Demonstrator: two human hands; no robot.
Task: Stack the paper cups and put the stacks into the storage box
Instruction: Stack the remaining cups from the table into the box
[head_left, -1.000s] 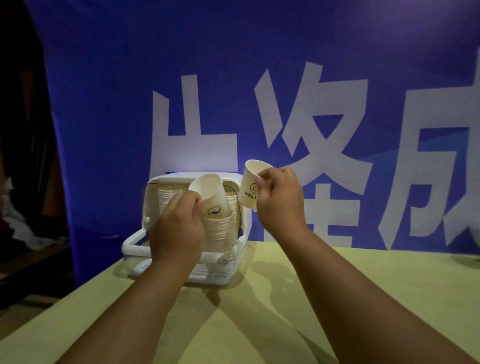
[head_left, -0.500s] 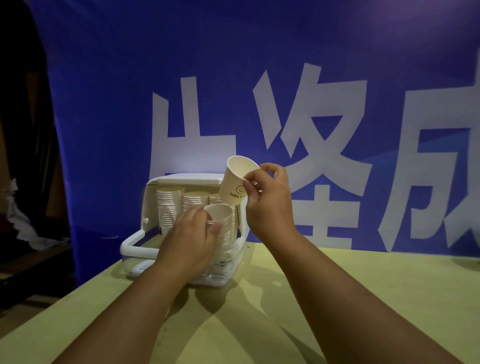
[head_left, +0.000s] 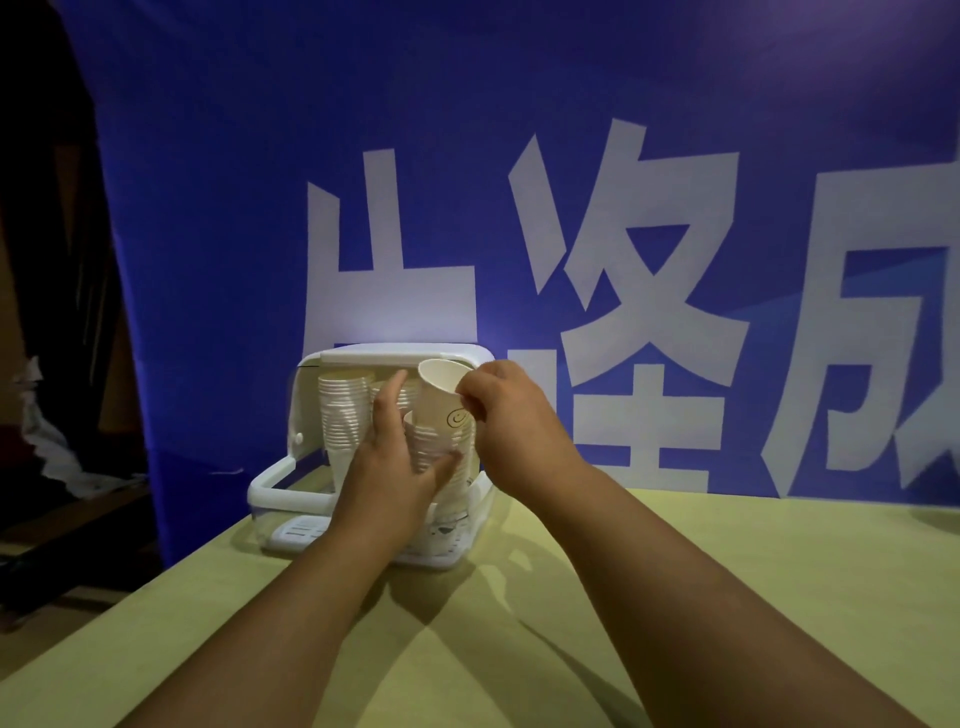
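Observation:
A white storage box (head_left: 270, 480) with its lid raised stands at the table's far left, with several stacks of paper cups (head_left: 340, 415) upright inside. My right hand (head_left: 511, 415) pinches the rim of a single white paper cup (head_left: 441, 400) with a smiley print, tilted over the front stack (head_left: 434, 449). My left hand (head_left: 392, 457) is inside the box with fingers spread, thumb and fingers touching the sides of that front stack. The lower part of the front stack is hidden behind my left hand.
The yellow-green table (head_left: 623, 597) spreads toward me and to the right. A blue banner (head_left: 519, 156) with large white characters hangs right behind the box. Dark clutter (head_left: 47, 441) lies beyond the table's left edge.
My right hand has brought the single cup left and down over the front stack. My left hand has let go of its cup, which now sits on that stack, and has spread its fingers.

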